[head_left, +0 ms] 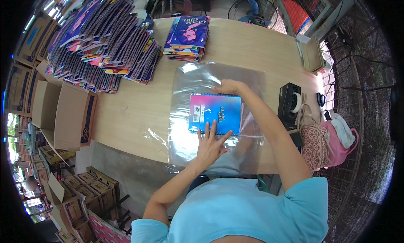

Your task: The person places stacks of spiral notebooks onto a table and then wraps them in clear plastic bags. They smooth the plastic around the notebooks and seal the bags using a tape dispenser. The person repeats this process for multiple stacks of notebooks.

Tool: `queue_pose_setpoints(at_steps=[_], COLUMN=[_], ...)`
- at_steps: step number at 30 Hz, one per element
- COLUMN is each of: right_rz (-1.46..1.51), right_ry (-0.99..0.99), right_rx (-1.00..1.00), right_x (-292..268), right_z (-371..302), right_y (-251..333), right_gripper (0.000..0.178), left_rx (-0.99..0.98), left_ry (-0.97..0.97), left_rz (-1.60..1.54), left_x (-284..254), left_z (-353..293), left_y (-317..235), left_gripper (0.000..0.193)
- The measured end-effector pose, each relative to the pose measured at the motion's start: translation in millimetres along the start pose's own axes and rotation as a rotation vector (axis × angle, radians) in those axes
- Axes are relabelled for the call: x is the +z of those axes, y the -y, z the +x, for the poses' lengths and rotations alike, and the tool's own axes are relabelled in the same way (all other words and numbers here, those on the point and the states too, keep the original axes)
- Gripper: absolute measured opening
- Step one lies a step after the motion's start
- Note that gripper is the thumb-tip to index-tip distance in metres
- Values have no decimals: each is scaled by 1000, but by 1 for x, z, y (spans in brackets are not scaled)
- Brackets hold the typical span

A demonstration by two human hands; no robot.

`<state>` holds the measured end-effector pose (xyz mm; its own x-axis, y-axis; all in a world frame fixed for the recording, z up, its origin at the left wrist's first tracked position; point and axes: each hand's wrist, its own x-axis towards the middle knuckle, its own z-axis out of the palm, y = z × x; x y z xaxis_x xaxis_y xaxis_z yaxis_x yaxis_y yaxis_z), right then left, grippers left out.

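A pink-and-blue spiral notebook (209, 101) lies on a large clear plastic sheet (181, 81) in the middle of the table. Its wire binding runs along the far edge, and a white label sits on its left part. My left hand (208, 147) rests with fingers spread flat over the near edge of the notebook. Just beyond the far edge, my right hand (230, 87) bends down over the sheet, its fingers curled together and pointing left. What those fingers hold, if anything, is hidden.
Spiral notebooks form a tall leaning pile (103, 41) at the far left, with a smaller stack (187, 35) beside it. An open cardboard box (73, 117) stands at the left. Along the right lie a black tape dispenser (288, 104), scissors (320, 99) and a pink bag (336, 146).
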<state>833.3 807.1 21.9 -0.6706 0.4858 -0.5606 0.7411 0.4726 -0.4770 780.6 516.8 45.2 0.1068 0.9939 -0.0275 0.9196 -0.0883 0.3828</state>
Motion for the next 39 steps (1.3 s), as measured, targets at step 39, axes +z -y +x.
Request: queue_pose_setpoints(at_steps=[39], right_rz=[-99], right_ry=[-203], right_rx=[-220], right_x=[-55], right_z=[26], right_y=[5], right_gripper=[20], left_rx=[-222], left_ry=[-179], left_rz=[-50], left_x=[-10], left_z=[2], left_y=[-9], left_gripper=[59])
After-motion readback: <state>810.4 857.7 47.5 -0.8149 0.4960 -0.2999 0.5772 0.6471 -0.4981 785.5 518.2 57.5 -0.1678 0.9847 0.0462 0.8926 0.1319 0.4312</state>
